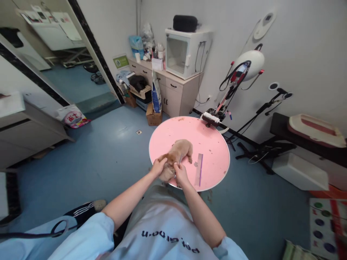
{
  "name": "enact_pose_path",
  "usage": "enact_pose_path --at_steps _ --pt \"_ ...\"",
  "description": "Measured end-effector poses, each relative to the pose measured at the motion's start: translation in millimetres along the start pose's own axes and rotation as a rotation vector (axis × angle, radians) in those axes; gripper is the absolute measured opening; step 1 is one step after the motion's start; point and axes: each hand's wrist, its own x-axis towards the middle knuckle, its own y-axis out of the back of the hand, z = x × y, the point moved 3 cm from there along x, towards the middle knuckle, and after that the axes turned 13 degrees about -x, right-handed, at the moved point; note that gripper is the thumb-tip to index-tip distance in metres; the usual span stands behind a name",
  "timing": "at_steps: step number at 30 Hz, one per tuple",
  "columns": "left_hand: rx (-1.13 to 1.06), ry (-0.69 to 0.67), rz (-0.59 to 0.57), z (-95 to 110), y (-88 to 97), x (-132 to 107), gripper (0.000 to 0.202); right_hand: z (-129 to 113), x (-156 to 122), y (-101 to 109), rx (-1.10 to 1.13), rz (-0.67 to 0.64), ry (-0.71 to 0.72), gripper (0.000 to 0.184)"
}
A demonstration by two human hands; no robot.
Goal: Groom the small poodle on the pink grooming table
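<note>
A small tan puppy [181, 151] lies on a round pink table [211, 144] in front of me. My left hand [157, 167] is closed on the puppy's rear end at the near edge of the table. My right hand [180, 172] is closed round a thin metal tool, probably scissors [179, 159], whose tip points up at the puppy's fur. A long comb with a purple edge [200, 169] lies flat on the table just right of my right hand.
A white cabinet with a dryer box [184, 52] stands against the far wall. A stand dryer with cables [245, 68] and a black stand [260, 108] are right of the table. Blue floor [108, 151] surrounds it. A black bench [303, 137] holds a tray at right.
</note>
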Motion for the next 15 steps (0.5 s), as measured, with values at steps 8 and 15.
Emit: enact_pose_path --at_steps 8,15 --pt "0.577 -0.422 0.103 83 13.2 -12 0.035 -10 -4 -5 0.074 -0.028 0.064 0.030" --pt "0.787 -0.571 -0.495 94 -46.7 -40 0.024 -30 2 -2 0.055 -0.045 0.058 0.027"
